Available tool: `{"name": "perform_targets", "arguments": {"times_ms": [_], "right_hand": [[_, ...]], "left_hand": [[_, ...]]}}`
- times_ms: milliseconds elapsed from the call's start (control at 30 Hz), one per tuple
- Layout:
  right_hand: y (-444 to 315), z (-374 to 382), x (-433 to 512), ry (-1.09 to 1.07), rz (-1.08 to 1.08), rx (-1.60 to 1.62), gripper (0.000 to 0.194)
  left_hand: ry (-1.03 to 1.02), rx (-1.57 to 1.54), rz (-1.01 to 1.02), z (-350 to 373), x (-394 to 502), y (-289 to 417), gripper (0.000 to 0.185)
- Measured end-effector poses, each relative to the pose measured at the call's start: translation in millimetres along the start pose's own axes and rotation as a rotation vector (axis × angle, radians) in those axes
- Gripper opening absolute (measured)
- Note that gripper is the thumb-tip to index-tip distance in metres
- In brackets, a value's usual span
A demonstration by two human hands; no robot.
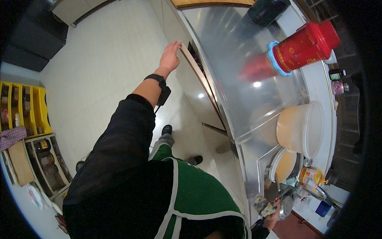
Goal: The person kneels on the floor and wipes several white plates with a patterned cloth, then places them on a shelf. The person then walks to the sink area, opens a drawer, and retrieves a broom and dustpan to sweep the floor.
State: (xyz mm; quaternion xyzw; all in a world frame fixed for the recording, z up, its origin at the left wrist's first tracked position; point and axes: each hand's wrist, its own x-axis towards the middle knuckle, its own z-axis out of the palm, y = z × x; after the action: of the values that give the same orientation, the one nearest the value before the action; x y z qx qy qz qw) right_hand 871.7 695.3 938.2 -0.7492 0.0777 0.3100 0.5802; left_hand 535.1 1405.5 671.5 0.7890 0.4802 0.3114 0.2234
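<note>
My left hand (pixel 170 56) rests with its fingers at the upper edge of a cabinet door (pixel 198 71), which stands ajar below the steel counter (pixel 220 53). Dark contents show faintly in the gap behind the door. At the lower right, beside the sink (pixel 271 190), my right hand (pixel 272 216) is closed on a patterned cloth (pixel 265 206). Inside the sink sits a round tub (pixel 283 165) near the faucet (pixel 317 192).
A red thermos (pixel 304 47) stands on a blue scalloped coaster, with a large plastic bucket (pixel 298 128) nearer the sink. A black container (pixel 267 12) is at the counter's far end. Yellow shelving (pixel 38 110) and a drawer unit (pixel 49 164) stand across the floor at left.
</note>
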Motion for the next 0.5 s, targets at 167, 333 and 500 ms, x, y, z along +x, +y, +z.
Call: {"name": "perform_targets", "arguments": {"times_ms": [167, 333, 500], "right_hand": [[-15, 144, -25, -0.053, -0.031, -0.297, 0.026], [-14, 282, -9, -0.447, -0.009, -0.564, 0.021], [41, 400, 16, -0.853, -0.051, -0.718, 0.024]], "left_hand": [[-0.204, 0.221, 0.160, -8, 33, 12, 0.048], [-0.186, 0.294, 0.246, -32, 18, 7, 0.032], [-0.282, 0.369, 0.298, -83, -16, -12, 0.029]]}}
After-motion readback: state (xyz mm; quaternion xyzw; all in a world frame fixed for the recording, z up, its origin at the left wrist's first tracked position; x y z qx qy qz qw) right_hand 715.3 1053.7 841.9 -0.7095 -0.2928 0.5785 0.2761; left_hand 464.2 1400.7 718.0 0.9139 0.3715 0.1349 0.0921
